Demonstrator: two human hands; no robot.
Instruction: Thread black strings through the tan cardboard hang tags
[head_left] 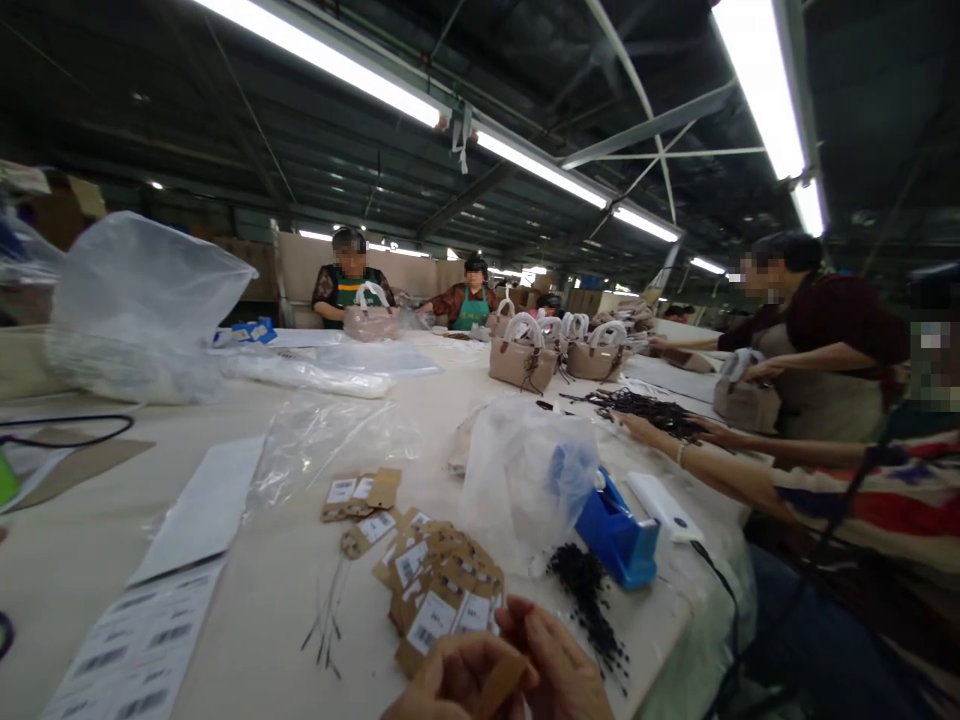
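Note:
At the bottom edge, my left hand (454, 678) pinches a small brown cardboard hang tag (501, 686). My right hand (559, 660) is close beside it, fingertips pressed together near the tag; whatever they grip is hidden. Just beyond my hands lies a heap of brown hang tags (450, 575) with white barcode labels. A smaller group of tags (360, 492) is behind it. Right of the heap is a bundle of black tag strings (581, 590), and a few loose strings (324, 625) lie to the left.
A blue tape dispenser (619, 530) stands at right, by a clear plastic bag (517, 470). Barcode label sheets (142, 640) lie at left. Beige handbags (523, 360) stand farther back. A co-worker's arm (697, 465) reaches over black straps (652, 410). Other people work around the table.

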